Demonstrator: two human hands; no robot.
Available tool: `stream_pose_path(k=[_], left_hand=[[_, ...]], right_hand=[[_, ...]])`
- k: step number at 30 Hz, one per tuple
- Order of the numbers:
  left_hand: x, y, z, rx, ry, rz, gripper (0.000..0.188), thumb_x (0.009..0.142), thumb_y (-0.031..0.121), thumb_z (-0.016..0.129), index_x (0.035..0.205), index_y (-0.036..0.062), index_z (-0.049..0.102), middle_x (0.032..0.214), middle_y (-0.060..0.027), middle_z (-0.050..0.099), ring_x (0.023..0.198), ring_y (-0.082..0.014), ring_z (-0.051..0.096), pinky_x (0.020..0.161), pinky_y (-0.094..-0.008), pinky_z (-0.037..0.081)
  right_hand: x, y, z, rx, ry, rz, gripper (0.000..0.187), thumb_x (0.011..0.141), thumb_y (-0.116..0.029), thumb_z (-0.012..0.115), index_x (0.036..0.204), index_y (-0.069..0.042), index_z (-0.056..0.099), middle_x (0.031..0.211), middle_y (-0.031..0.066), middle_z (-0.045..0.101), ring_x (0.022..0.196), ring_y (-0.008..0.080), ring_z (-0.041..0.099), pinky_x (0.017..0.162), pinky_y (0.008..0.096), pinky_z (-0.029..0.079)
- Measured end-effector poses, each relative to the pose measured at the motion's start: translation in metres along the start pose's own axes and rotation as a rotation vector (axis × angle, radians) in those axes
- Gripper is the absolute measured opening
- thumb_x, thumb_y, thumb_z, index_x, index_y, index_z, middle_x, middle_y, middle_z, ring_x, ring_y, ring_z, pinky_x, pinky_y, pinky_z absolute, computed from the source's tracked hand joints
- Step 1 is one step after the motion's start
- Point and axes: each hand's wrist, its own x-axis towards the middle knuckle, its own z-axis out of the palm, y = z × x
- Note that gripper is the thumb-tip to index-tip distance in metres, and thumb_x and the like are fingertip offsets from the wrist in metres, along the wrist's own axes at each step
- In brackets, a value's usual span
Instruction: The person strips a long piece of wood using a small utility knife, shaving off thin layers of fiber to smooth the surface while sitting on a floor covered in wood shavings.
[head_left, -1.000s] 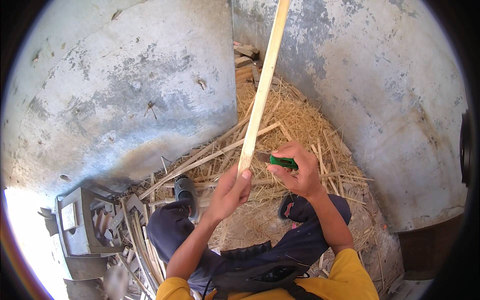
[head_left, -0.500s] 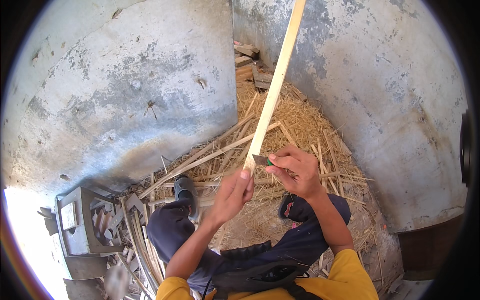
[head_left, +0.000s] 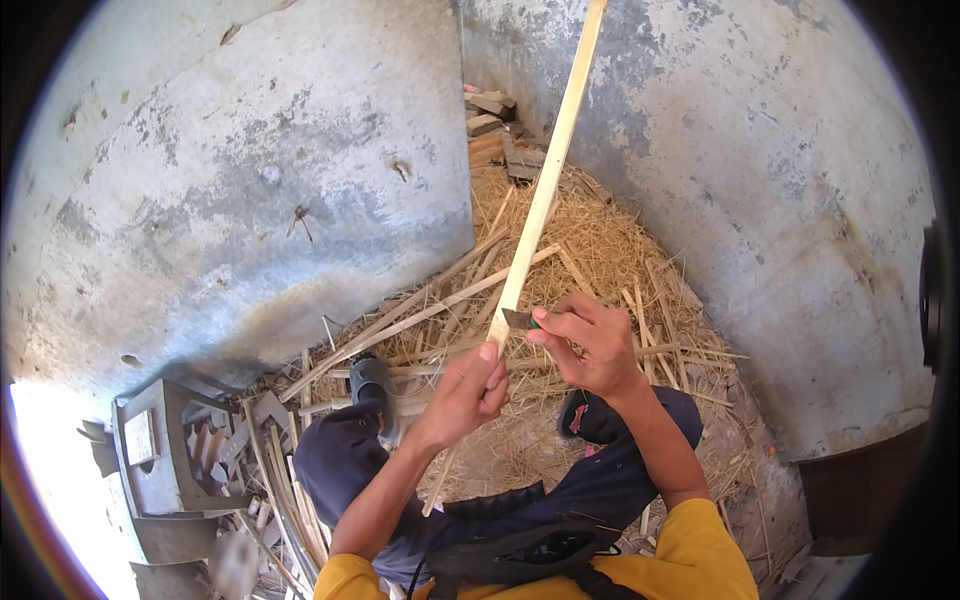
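Note:
My left hand is closed round a long pale strip of wood. The strip slants up and away to the far wall, and its lower end sticks out below my fist. Just above my left thumb, a short dark blade with a bit of green at its grip lies against the strip's right edge. Pinched between thumb and fingers, that small knife is held in my right hand. Most of its grip is hidden by my fingers.
Straw-like shavings and loose wooden strips cover the floor ahead. Peeling walls meet in the far corner, near stacked wood pieces. A grey box-like metal frame stands at left. My shod foot is beside the strips.
The strip has slid toward me through my left hand. Its far tip now shows at the top, and more of its near end shows below my fist. Both hands stay nearly in place.

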Motion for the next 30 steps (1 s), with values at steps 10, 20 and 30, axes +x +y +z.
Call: stream_pose_path(k=[10, 20, 30], left_hand=[[-0.005, 0.005, -0.002, -0.046, -0.025, -0.109, 0.051, 0.115, 0.053, 0.035, 0.083, 0.0138, 0.039, 0.058, 0.0039, 0.032, 0.051, -0.0087, 0.028, 0.049, -0.0269, 0.024], [-0.007, -0.006, 0.005, 0.011, 0.013, -0.107, 0.055, 0.113, 0.060, 0.035, 0.080, 0.0153, 0.039, 0.053, 0.0048, 0.029, 0.042, -0.0075, 0.022, 0.040, -0.0272, 0.018], [-0.033, -0.038, 0.002, 0.348, -0.013, -0.123, 0.053, 0.113, 0.057, 0.037, 0.081, 0.0151, 0.040, 0.057, 0.0048, 0.033, 0.048, -0.0080, 0.028, 0.044, -0.0278, 0.022]], right_hand=[[-0.001, 0.001, -0.001, -0.117, 0.019, -0.028, 0.026, 0.083, -0.019, 0.088, 0.106, -0.012, 0.078, 0.075, 0.0051, 0.062, 0.054, 0.0175, 0.059, 0.045, 0.0324, 0.043], [0.004, 0.019, -0.008, -0.216, 0.091, -0.025, 0.025, 0.083, -0.015, 0.087, 0.107, -0.012, 0.081, 0.073, 0.0046, 0.062, 0.054, 0.0175, 0.059, 0.044, 0.0309, 0.042], [0.021, 0.070, -0.052, -0.197, 0.303, 0.172, 0.012, 0.090, -0.011, 0.082, 0.100, -0.004, 0.080, 0.095, 0.0118, 0.079, 0.072, 0.0243, 0.072, 0.059, 0.0349, 0.054]])
